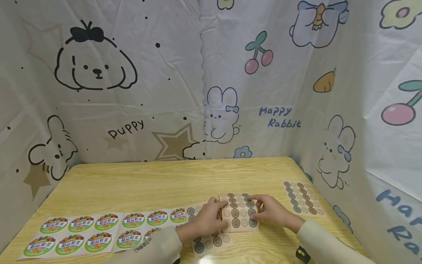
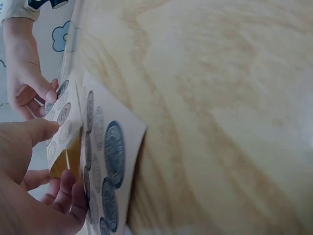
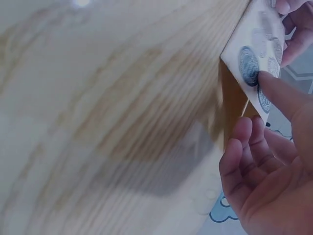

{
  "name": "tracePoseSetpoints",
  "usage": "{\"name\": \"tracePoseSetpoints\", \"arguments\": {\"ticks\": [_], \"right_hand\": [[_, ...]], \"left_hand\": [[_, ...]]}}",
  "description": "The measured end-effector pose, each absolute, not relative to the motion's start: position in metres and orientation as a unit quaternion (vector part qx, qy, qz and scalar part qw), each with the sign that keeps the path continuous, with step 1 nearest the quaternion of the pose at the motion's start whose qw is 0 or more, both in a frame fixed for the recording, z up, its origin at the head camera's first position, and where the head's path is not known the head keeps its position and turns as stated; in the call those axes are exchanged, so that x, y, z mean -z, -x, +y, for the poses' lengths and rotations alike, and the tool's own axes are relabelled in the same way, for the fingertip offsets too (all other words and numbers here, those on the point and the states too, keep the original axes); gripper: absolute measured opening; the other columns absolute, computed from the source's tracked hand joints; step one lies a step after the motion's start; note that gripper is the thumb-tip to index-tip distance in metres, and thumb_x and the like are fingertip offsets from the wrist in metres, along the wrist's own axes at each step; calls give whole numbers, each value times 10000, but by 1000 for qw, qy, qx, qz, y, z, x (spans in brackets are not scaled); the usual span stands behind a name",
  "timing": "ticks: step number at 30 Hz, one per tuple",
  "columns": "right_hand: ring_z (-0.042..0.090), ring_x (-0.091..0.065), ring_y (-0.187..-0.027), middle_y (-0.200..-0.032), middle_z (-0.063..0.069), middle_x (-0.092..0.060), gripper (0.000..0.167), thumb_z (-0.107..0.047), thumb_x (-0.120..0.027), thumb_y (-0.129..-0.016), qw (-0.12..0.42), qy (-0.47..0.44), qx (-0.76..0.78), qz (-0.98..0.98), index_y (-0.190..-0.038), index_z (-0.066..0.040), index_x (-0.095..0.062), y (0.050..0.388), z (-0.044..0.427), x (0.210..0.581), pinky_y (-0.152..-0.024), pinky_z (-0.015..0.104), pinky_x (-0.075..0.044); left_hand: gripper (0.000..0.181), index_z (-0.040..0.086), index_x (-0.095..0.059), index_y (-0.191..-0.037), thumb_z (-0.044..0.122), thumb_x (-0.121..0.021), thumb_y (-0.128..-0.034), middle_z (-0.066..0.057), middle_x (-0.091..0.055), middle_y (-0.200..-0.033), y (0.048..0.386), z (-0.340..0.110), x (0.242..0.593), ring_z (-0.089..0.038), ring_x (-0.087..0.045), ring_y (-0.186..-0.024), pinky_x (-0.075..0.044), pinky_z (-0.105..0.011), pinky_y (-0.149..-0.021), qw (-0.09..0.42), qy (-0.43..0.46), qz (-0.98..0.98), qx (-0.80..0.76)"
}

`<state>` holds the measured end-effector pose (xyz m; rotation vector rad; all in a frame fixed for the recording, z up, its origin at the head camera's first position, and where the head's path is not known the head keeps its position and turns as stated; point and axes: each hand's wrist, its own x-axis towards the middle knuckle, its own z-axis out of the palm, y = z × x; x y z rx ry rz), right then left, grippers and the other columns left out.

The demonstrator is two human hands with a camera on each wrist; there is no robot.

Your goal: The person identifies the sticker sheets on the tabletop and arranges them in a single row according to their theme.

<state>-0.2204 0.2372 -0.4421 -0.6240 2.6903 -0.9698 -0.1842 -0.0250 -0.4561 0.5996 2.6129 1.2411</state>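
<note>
"Wood-grain bench (image 1: 155,183) under it all; how's the grip?"

"Left hand (image 1: 209,218) and right hand (image 1: 271,212) are each closed to a pinch on one sheet (image 1: 244,212), at opposite sides. It's held tilted, partly off the bench, between them."

"What could spoil it?"

"Uneven pulling, I'd say, could crease or tear the paper. Pressing too hard near an edge might also lift a coin sticker (image 1: 235,212) (whether any is loose, I can't tell)."

"Anything in the way?"

"The left hand hangs over the left sheet (image 1: 217,244), so it could drag or bend that one. Whether the two sheets overlap is hidden. Beyond, the left sleeve (image 1: 161,244) hides part of the fruit labels (image 1: 69,233)."

"Farther off?"

"The right sheet (image 1: 302,198), well apart near the bench's right edge; a careless forearm might knock it off. Behind, a printed curtain (image 1: 171,73)."
</note>
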Motion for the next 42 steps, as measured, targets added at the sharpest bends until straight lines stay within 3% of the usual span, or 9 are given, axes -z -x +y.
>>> {"name": "tracePoseSetpoints", "arguments": {"ticks": [18, 31, 38, 42], "right_hand": [[25, -448, -584, -778, -5, -579, 666, -170, -845, -816, 147, 240, 346, 895, -1381, 39, -560, 217, 254, 452, -532, 190, -388], [26, -456, -595, -763, -13, -582, 657, -122, -850, -795, 169, 250, 343, 890, -1368, 45, -574, 216, 263, 450, -542, 183, -384], [27, -467, -611, -788, 11, -585, 663, -118, -851, -792, 186, 249, 338, 888, -1374, 31, -571, 215, 262, 448, -547, 177, -388], [33, -475, -628, -805, 17, -587, 668, -118, -851, -789, 185, 247, 332, 891, -1377, 28, -570, 215, 260, 447, -559, 178, -397]], "left_hand": [[721, 61, -546, -1447, 213, -804, -791, -12, -535, -1101, 182, -22, 464, -68, -441, -816, -412, -204, -711, 87, -231, 893, -376], [690, 145, -575, -1436, 247, -789, -788, 36, -551, -1116, 183, -24, 465, -54, -431, -836, -388, -191, -698, 128, -262, 883, -368], [660, 185, -624, -1389, 269, -831, -769, 70, -553, -1106, 184, -23, 467, -21, -436, -871, -385, -193, -767, 129, -273, 886, -352], [674, 202, -618, -1399, 286, -839, -768, 94, -540, -1094, 184, -21, 469, -10, -427, -864, -374, -172, -743, 130, -283, 889, -337]]}}
